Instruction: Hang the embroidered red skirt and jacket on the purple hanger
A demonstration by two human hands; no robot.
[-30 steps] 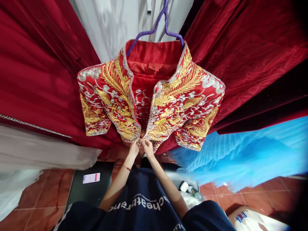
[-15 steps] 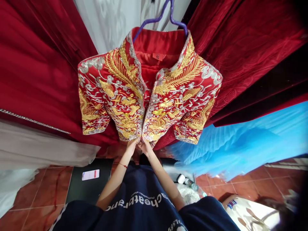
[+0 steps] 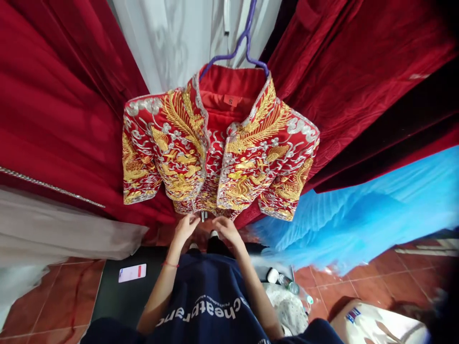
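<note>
Red curtains flank the embroidered jacket hanging at twelve o'clock on a purple hanger. At its hem, the left hand and right hand hold their fingers loosely spread, gripping nothing.

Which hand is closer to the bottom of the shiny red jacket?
Probably the left hand: its fingertips reach the embroidered jacket hem by the front opening. The right hand sits just below it.

Hanger hook beyond top edge
</note>
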